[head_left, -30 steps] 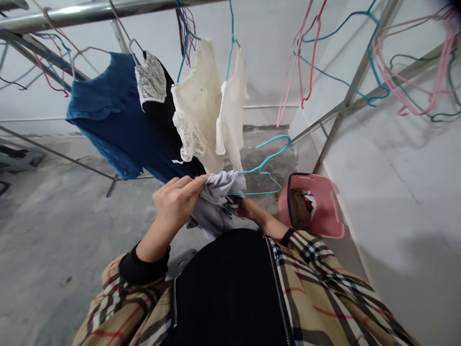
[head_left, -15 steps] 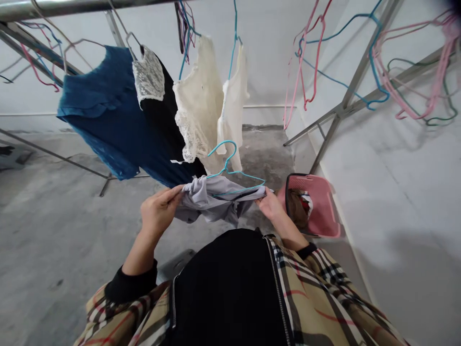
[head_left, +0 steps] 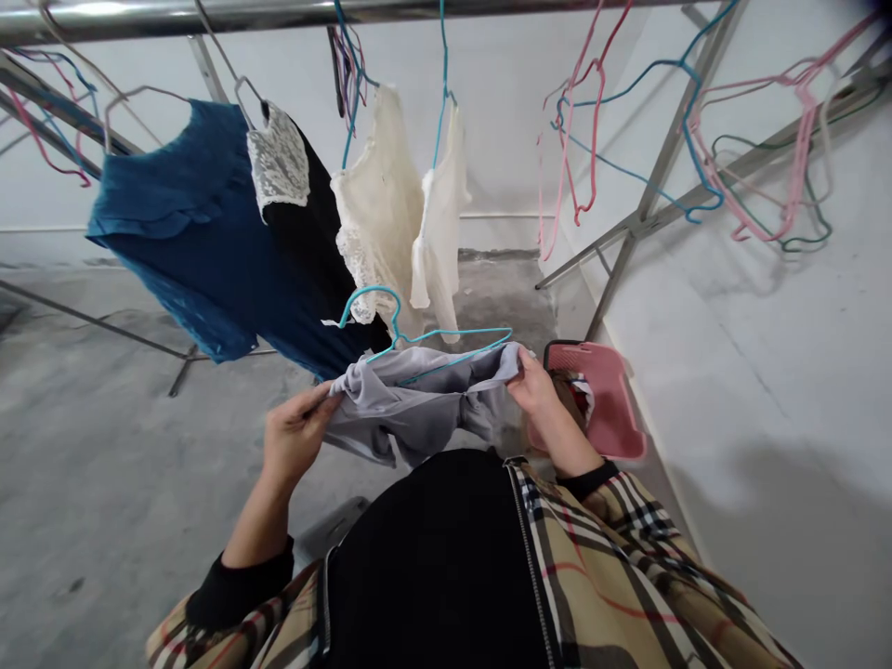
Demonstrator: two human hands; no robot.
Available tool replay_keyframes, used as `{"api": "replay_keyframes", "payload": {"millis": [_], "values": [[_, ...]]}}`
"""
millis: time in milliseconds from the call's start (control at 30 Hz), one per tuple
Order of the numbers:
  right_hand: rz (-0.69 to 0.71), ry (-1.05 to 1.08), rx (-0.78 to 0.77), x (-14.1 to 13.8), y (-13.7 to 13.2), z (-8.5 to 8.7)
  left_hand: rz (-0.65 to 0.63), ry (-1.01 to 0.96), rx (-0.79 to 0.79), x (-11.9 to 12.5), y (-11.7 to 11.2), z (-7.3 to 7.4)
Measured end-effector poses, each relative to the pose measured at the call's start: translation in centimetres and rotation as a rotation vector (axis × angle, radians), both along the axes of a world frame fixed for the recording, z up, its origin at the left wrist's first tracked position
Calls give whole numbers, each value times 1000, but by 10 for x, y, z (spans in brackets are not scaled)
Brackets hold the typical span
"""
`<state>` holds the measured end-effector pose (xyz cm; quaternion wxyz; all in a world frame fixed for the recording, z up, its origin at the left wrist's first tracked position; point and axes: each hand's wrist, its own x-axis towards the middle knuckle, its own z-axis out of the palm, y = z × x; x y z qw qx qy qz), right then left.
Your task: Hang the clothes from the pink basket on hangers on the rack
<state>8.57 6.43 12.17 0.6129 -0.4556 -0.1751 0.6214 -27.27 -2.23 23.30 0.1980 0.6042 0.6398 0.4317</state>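
A light grey garment [head_left: 425, 409] is stretched between my two hands in front of my body. My left hand [head_left: 294, 435] pinches its left end, where the cloth is bunched. At the other end my right hand [head_left: 535, 383] grips the edge, thumb on top. A turquoise clothes hanger [head_left: 399, 325] sits partly inside the garment's opening; its hook points up and to the left, clear of the cloth. The hanger's lower left part is hidden in the fabric.
A metal rail [head_left: 279, 13] crosses the top, carrying a blue top [head_left: 174, 232], a black garment with white lace [head_left: 299, 214] and cream garments [head_left: 383, 195]. Pink and blue hangers [head_left: 592, 139] hang at the right. A pink basket [head_left: 617, 400] holding clothes stands by the wall.
The hanger's hook has tilted left. My hands have spread slightly apart, drawing the garment wider between them. My view has shifted a little, so the rail sits more fully in sight.
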Motion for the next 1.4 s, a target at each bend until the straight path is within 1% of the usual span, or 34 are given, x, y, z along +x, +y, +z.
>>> {"api": "replay_keyframes", "payload": {"millis": [100, 233, 400, 500, 567, 667, 733, 767, 800, 867, 933, 967, 1000, 1033, 1067, 1100, 1167, 1200, 1233, 1267, 1300, 1333, 1400], "values": [[-57, 75, -21, -2, 1, 11, 4, -43, -16, -2, -3, -4], [-68, 128, -22, -5, 4, 26, 19, -76, -31, -3, -5, -9], [-85, 167, -23, -4, 5, 43, 49, -2, 0, -9, -4, -23], [-98, 157, -12, -4, 7, 51, 23, 117, 38, -11, -5, -32], [-113, 150, 2, -5, 9, 56, -15, 263, 33, -8, -6, -36], [-82, 145, 61, -10, 7, 68, -50, 522, -62, 1, -6, -41], [-30, 128, 118, -15, -3, 78, -24, 587, -126, 8, -4, -48], [12, 106, 144, -17, -10, 83, 12, 559, -135, 10, -3, -52], [67, 72, 163, -17, -19, 86, 55, 487, -124, 12, -1, -56], [221, -31, 176, -11, -37, 89, 146, 249, -42, 12, 3, -64], [414, -195, 154, 3, -51, 86, 207, -1, 65, 10, 7, -67], [504, -312, 137, 11, -55, 83, 223, -87, 109, 8, 8, -66], [566, -456, 120, 21, -57, 79, 232, -138, 143, 6, 10, -64], [578, -620, 108, 29, -57, 76, 231, -157, 166, 3, 11, -61], [522, -788, 110, 37, -55, 74, 220, -156, 184, 0, 13, -56], [405, -943, 133, 42, -52, 74, 201, -143, 202, -2, 15, -51], [88, -1173, 257, 45, -47, 81, 140, -92, 234, -7, 20, -38], [-40, -1255, 348, 43, -44, 87, 97, -60, 247, -8, 24, -32], [-117, -1327, 448, 39, -41, 94, 47, -27, 257, -8, 27, -25], [-135, -1400, 547, 35, -39, 102, -6, 5, 267, -7, 31, -19], [-102, -1473, 633, 31, -37, 109, -61, 33, 272, -5, 34, -13], [-22, -1538, 700, 28, -36, 116, -111, 54, 275, -2, 38, -7], [253, -1603, 787, 24, -36, 126, -196, 75, 266, 5, 44, 3]]}}
